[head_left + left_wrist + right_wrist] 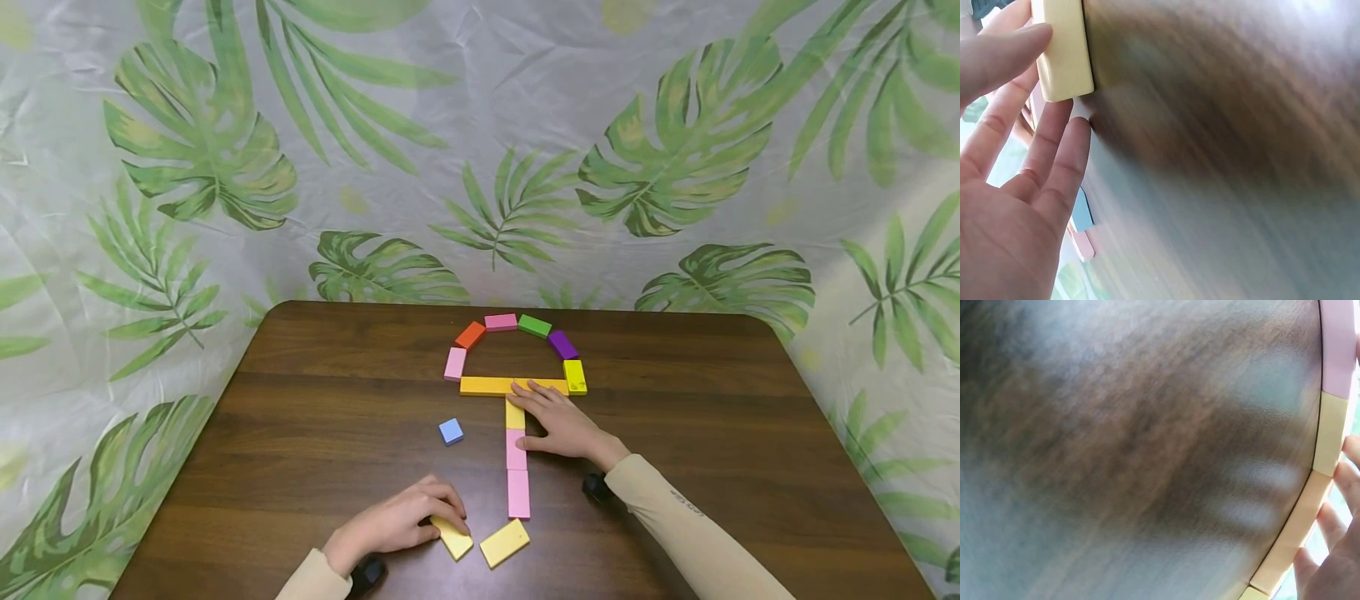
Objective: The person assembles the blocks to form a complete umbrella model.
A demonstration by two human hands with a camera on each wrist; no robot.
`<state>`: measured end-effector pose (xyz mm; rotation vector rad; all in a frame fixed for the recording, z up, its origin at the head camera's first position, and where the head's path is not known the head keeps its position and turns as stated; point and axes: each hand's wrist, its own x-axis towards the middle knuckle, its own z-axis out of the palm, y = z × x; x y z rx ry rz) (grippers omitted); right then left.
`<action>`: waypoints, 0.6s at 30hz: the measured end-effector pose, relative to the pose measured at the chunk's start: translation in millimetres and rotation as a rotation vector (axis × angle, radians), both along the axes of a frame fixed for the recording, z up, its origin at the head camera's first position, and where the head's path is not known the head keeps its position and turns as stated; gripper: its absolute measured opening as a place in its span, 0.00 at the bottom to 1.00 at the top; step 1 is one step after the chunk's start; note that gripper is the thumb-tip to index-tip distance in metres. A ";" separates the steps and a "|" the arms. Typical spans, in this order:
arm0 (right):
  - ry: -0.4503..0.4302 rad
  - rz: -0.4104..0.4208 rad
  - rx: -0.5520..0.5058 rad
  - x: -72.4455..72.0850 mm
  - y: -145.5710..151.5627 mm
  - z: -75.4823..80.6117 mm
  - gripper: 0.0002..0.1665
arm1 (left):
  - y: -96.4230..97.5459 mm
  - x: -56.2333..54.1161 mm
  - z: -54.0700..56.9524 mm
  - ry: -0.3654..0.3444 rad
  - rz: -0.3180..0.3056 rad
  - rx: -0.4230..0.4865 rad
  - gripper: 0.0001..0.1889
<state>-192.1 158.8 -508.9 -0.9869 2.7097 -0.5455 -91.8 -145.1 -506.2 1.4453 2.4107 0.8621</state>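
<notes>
My left hand (405, 515) pinches a pale yellow block (456, 545) between thumb and fingers near the table's front; in the left wrist view the thumb lies across that block (1067, 59). Beside it a second pale yellow block (505, 544) lies flat and slanted. My right hand (566, 423) rests over a row of orange blocks (482, 386), fingertips on the row, thumb at an upper pink block (514, 454). Below the row run a yellow block (514, 417) and a lower pink block (518, 494) in a column. The right wrist view shows fingertips along the orange block (1291, 531).
Above the row, an arc runs through pink (454, 364), red-orange (471, 335), another pink (501, 322), green (535, 326), purple (562, 344) and yellow (574, 377) blocks. A small blue block (451, 432) lies left of the column on the wooden table (315, 417).
</notes>
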 end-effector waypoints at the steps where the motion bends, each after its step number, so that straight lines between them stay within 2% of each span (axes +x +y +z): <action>1: -0.001 -0.001 0.004 -0.2 0.1 -0.1 0.47 | 0.5 0.8 0.2 0.003 -0.006 0.000 0.20; 11: 0.003 0.002 -0.003 0.0 0.1 -0.4 0.47 | 8.6 2.7 -0.9 0.006 -0.032 0.025 0.18; 18: 0.007 0.008 -0.012 -0.3 0.3 0.0 0.46 | 13.2 -0.4 -4.1 0.007 -0.004 0.053 0.15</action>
